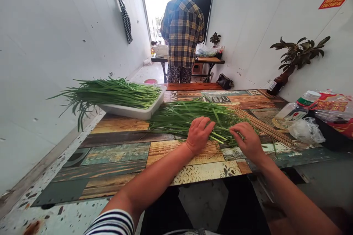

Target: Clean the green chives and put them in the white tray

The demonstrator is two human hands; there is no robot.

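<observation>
My left hand (199,134) is closed around a few garlic chives, their pale cut ends sticking out to the right beneath it. Just to the right, my right hand (246,141) pinches the tip of a stalk that stretches between both hands. Beneath and behind them spreads a loose heap of garlic chives (179,115) on the table. Thin wooden skewers (264,126) lie in a bundle behind my right hand. On the left, a white tray (129,112) carries a thick pile of garlic chives, with the leaves drooping over its left side.
The patterned table (116,154) reaches to my lap. At its right stand a clear plastic jar (293,110), a crumpled plastic bag (307,131) and a brown bottle (281,80) holding a leafy branch. A person in a checked shirt (183,29) stands at a far table, back turned.
</observation>
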